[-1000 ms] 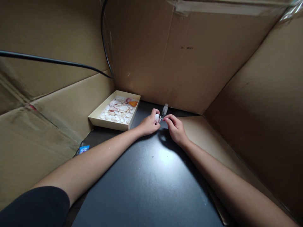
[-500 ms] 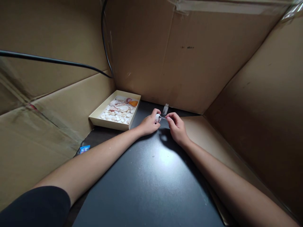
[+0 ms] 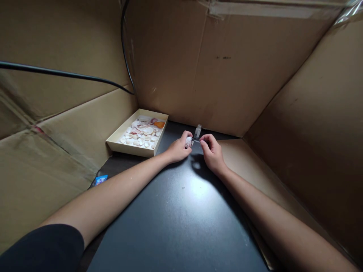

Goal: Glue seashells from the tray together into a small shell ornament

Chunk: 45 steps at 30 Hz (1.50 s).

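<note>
1. Cardboard walls — plain brown, creased, with a strip of tape along the top edge — close in the work space on three sides; the floor between them is a smooth, matte black surface with a soft glare patch near its middle.
2. The left hand is curled around a small shell, pale and ribbed with pinkish marks, held between thumb and fingertips just above the black surface.
3. The right hand pinches a thin, short tool whose tip touches the shell's right edge; it may be a small brush, but it is too slim to tell for sure.
4. So the shell sits at the left fingertips, between the two hands, and the two grips nearly meet across it.
5. A small clear bottle stands upright just behind the hands, near the back wall.
6. A shallow cream tray — rectangular, thin-walled — lies in the left corner, well apart from the hands, holding a layer of shells, mostly white and rounded, one orange.
7. A black cable runs across the left wall, and a small blue scrap lies at the surface's left edge.
</note>
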Available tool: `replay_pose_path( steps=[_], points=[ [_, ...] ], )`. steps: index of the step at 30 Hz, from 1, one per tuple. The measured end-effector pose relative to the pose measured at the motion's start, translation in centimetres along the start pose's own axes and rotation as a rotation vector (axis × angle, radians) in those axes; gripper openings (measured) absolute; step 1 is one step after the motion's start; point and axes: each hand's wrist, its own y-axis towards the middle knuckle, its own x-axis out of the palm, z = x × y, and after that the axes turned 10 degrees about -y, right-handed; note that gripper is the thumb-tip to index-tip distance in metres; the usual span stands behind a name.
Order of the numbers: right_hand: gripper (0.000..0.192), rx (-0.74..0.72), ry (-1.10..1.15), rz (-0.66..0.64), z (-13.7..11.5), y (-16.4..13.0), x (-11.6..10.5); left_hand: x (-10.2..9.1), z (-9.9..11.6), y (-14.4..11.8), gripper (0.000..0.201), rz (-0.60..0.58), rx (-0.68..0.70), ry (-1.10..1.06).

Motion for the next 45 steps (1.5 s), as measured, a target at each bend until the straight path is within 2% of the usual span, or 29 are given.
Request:
replay_pose_path(
  steps=[35,45],
  points=[
    [0.015,-0.04,0.018,-0.04,0.08,-0.03,0.16,0.07,-0.55,0.11,0.042,-0.013,-0.011,0.003],
    [0.014,-0.012,-0.031,-0.042,-0.04,-0.02,0.08,0.05,-0.52,0.09,0.041,-0.01,0.0,0.004]
  ],
)
